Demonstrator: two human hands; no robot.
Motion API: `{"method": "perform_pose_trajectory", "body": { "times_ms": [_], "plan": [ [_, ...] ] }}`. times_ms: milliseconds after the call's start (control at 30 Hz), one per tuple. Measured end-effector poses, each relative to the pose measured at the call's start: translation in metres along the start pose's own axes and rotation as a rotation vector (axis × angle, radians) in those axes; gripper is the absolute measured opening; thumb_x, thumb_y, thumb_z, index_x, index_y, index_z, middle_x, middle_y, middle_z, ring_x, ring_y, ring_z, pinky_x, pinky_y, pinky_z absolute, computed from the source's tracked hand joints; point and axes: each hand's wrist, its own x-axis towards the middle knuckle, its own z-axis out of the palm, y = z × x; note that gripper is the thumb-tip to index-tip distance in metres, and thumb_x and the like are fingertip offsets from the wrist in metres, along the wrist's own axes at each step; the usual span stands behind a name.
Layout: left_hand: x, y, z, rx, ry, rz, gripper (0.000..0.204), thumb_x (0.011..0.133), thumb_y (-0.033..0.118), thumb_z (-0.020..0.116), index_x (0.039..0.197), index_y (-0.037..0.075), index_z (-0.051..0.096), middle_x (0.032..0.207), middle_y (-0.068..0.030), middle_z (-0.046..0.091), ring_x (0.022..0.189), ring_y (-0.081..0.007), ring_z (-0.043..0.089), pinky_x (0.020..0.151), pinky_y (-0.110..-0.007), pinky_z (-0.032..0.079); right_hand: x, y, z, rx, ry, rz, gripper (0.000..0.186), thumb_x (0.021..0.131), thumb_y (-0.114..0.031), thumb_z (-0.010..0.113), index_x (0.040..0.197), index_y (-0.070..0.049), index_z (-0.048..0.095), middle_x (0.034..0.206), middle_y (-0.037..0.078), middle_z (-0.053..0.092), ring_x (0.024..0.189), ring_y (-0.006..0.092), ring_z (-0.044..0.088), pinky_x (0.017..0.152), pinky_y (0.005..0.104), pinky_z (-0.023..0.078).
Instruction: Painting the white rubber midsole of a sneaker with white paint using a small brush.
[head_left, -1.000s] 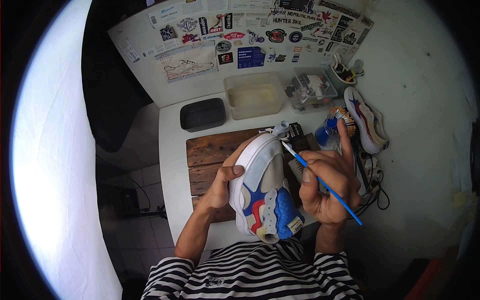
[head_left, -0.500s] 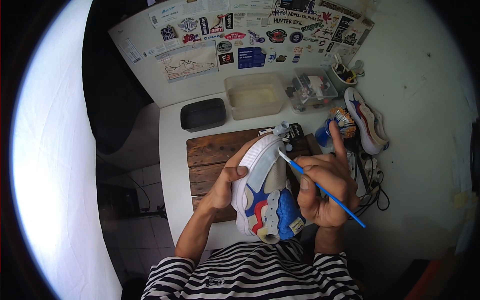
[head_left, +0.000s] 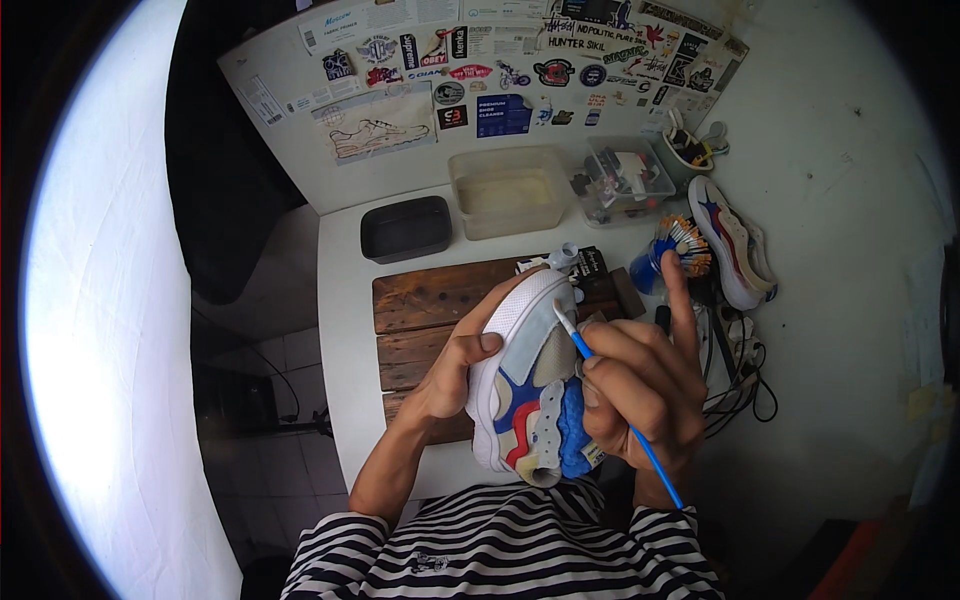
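Observation:
My left hand (head_left: pixel 455 365) is closed around the white sole of a sneaker (head_left: pixel 522 415), thumb on the sole's side and fingers hidden behind. The sneaker has a light grey toe panel, with blue, red and cream parts, and its toe points away from me. In my right hand (head_left: pixel 645 385) a thin blue paintbrush (head_left: pixel 655 462) is pinched, index finger raised. Its pale bristle tip is at the edge of the grey toe panel; whether it touches cannot be made out. A small open paint bottle (head_left: pixel 566 254) stands just beyond the toe.
Under the sneaker lies a dark wooden board (head_left: pixel 425 300). Behind it stand a black tray (head_left: pixel 406 228), a translucent tub (head_left: pixel 508 192) and a clear box of small items (head_left: pixel 625 180). To the right are a blue brush holder (head_left: pixel 647 270), another sneaker (head_left: pixel 735 245) and tangled cables (head_left: pixel 748 375).
My right hand has moved slightly left and toward me, and the brush stands more upright. Its tip has shifted a little left and nearer along the toe panel. The sneaker has barely moved.

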Motion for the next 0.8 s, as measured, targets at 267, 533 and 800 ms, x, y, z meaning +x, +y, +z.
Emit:
{"method": "perform_pose_trajectory", "body": {
  "times_ms": [267,533,800],
  "plan": [
    [-0.004,0.001,0.003,-0.036,0.037,-0.055,0.096,0.071,0.038,0.047,0.156,0.001,0.026,0.151,-0.0252,0.042,0.135,-0.0347,0.048,0.113,-0.043,0.039,-0.008,-0.007,0.001,0.030,-0.004,-0.040,0.022,0.096,-0.024,0.055,0.108,-0.007,0.050,0.090,0.014,0.065,0.077,0.0223,0.066,0.104,0.0798,0.035],
    [0.001,-0.012,-0.002,-0.073,0.028,0.011,0.098,0.069,0.039,0.047,0.157,0.002,0.025,0.151,-0.0259,0.042,0.136,-0.0362,0.048,0.113,-0.044,0.040,-0.009,-0.012,0.007,-0.003,-0.016,-0.062,0.018,0.100,-0.022,0.050,0.104,-0.005,0.052,0.085,0.014,0.065,0.076,0.0213,0.066,0.102,0.0789,0.039],
    [0.000,0.000,0.004,-0.018,0.060,-0.052,0.100,0.067,0.041,0.047,0.157,0.003,0.025,0.151,-0.0274,0.041,0.135,-0.0380,0.048,0.113,-0.045,0.040,-0.009,-0.005,0.007,-0.058,0.054,-0.069,0.015,0.097,-0.017,0.052,0.105,-0.004,0.051,0.081,0.013,0.064,0.071,0.0203,0.064,0.099,0.0772,0.043]
  ]
}}
